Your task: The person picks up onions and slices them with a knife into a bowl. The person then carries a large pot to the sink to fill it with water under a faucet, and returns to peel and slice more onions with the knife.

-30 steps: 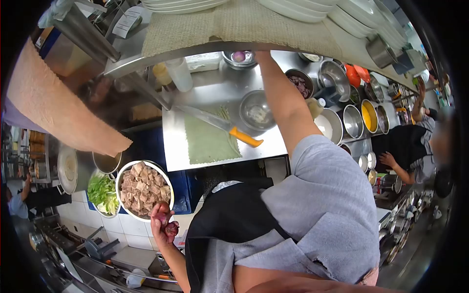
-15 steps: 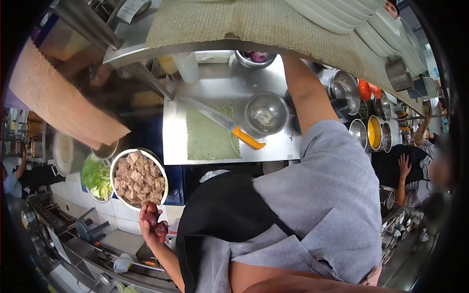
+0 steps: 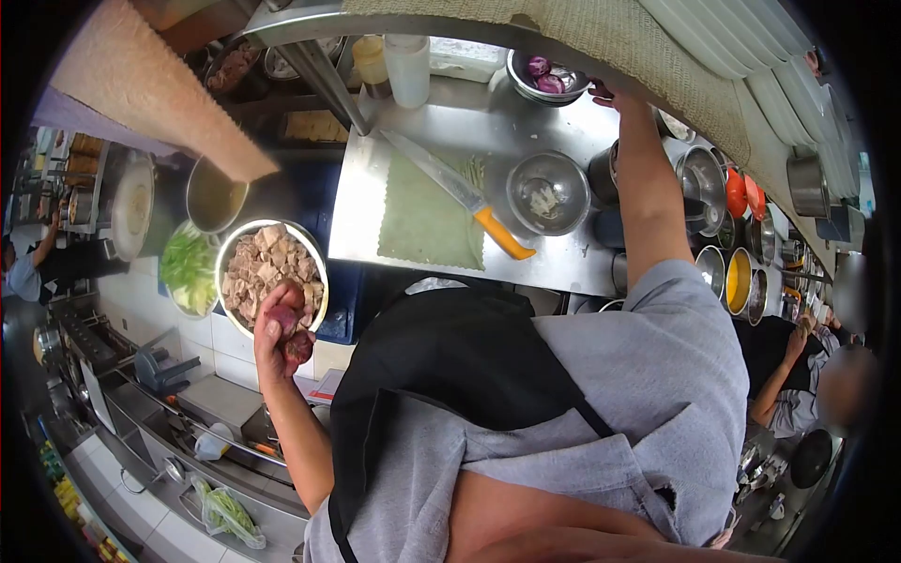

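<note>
My left hand [image 3: 279, 328] is closed round red onions [image 3: 297, 347], above the front edge of a white bucket of meat chunks [image 3: 267, 267]. My right hand [image 3: 608, 95] reaches under the shelf to the right rim of a metal bowl [image 3: 526, 90] with purple onions [image 3: 550, 83]. Its fingers are apart and partly in shadow, with nothing visible in them. On the steel counter [image 3: 357, 220], a yellow-handled knife [image 3: 460, 195] lies across a green mat [image 3: 413, 225]. To its right stands a metal bowl [image 3: 548, 193] with pale scraps.
A shelf [image 3: 469, 23] with plates [image 3: 779, 113] overhangs the counter. Squeeze bottles [image 3: 409, 70] stand at the back left. Pots, one with yellow contents [image 3: 739, 281], line the right. Leafy greens [image 3: 190, 267] are beside the bucket. A co-worker [image 3: 784, 366] stands far right.
The view has shifted, so the counter sits farther right and higher. My right hand, hidden by the shelf before, now shows beside the onion bowl. My left hand still holds onions, now over the bucket's edge.
</note>
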`<control>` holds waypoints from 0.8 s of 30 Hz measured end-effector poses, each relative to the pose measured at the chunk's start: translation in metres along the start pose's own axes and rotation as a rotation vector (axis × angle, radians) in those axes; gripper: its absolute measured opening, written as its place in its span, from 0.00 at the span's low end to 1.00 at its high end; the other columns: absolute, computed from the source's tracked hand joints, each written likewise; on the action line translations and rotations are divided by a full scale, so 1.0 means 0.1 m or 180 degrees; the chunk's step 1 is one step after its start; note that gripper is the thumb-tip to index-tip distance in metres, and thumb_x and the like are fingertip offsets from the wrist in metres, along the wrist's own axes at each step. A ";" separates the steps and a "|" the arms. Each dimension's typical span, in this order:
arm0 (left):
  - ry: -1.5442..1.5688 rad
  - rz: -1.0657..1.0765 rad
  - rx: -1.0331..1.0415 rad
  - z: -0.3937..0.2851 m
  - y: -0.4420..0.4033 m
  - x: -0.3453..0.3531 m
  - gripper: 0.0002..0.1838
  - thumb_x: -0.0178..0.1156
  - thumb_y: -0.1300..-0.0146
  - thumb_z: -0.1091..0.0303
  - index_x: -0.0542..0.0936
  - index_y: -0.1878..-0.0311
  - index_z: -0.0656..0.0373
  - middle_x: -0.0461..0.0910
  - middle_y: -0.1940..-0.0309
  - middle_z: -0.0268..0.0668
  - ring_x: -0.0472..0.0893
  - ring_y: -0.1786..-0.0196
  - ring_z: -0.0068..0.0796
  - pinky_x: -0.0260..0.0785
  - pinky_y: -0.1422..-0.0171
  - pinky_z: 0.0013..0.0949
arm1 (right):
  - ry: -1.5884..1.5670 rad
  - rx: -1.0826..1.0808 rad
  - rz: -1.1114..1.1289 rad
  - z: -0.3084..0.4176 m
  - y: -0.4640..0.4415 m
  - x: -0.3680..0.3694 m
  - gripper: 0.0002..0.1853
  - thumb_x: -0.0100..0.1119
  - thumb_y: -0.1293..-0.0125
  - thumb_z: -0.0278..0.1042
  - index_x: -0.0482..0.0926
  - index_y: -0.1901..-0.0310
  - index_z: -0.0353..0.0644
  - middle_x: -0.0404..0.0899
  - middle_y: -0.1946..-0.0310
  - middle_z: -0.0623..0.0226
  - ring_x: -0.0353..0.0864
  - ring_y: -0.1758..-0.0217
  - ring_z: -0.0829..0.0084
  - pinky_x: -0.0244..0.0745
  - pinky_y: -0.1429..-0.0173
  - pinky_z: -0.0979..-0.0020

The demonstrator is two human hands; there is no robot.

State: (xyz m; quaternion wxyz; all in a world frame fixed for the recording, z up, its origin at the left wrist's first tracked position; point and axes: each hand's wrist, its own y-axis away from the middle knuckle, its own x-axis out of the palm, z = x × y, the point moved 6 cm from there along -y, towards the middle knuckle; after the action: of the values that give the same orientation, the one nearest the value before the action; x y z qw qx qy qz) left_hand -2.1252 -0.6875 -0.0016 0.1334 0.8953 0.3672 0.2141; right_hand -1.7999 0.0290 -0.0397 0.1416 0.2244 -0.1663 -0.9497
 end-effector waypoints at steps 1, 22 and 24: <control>0.0054 0.0070 -0.0002 -0.01 -0.02 0.03 0.47 0.68 0.48 0.43 0.65 0.32 0.66 0.75 0.45 0.47 0.80 0.49 0.38 0.81 0.66 0.33 | -0.0003 0.0006 0.0006 -0.05 0.01 -0.01 0.12 0.68 0.40 0.40 0.76 0.59 0.49 0.79 0.68 0.71 0.79 0.70 0.70 0.81 0.66 0.64; -0.1038 0.1540 -0.0350 -0.21 -1.34 1.42 0.20 0.65 0.41 0.72 0.76 0.44 0.59 0.82 0.65 0.39 0.73 0.80 0.19 0.58 0.85 0.25 | -0.0122 0.0187 0.1517 -0.65 2.53 2.80 0.05 0.68 0.46 0.30 0.82 0.71 0.40 0.75 0.81 0.71 0.73 0.80 0.78 0.71 0.76 0.72; -0.0579 0.1414 -0.0204 0.01 -1.55 1.43 0.18 0.64 0.41 0.73 0.77 0.47 0.60 0.81 0.71 0.39 0.75 0.81 0.22 0.63 0.83 0.26 | -0.0178 0.0342 0.1408 -0.78 2.67 2.85 0.07 0.69 0.43 0.33 0.82 0.69 0.40 0.74 0.81 0.71 0.72 0.80 0.78 0.71 0.75 0.70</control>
State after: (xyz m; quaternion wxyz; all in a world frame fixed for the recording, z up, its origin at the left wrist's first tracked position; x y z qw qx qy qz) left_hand -2.1268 -0.4773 -0.0231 0.1439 0.9650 0.1408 0.1682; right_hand -1.9562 -0.3300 -0.1128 0.3295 0.1633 -0.2656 -0.8912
